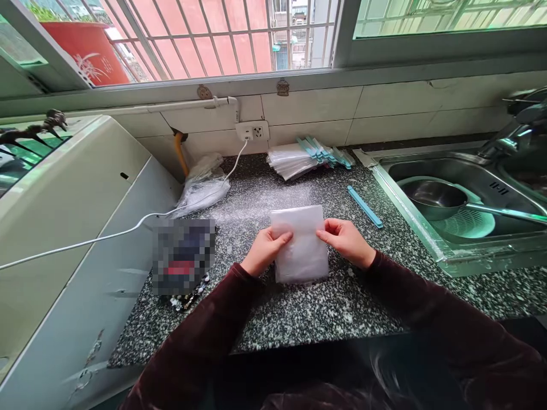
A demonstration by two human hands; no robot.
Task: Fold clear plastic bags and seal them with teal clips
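Between my two hands is a stack of clear plastic bags (301, 256), squared up and held upright or slightly tilted above the counter. My left hand (268, 248) pinches its left edge, thumb on the near face. At the right edge, my right hand (345, 239) grips it the same way, with thumb and fingers closed. A light-blue sealing clip (364, 206) lies on the counter to the right of the stack. Behind it rests a pile of flat clear bags (293, 159) with several blue clips (318, 150) on them.
A speckled stone counter (256, 324) spans the front. To the left are a blurred-out dark object (183, 256), crumpled plastic (205, 185) and a white cable (145, 219) running to a wall socket (252, 131). On the right, a sink (453, 250) holds a long-handled pan (436, 196) and colander (474, 222).
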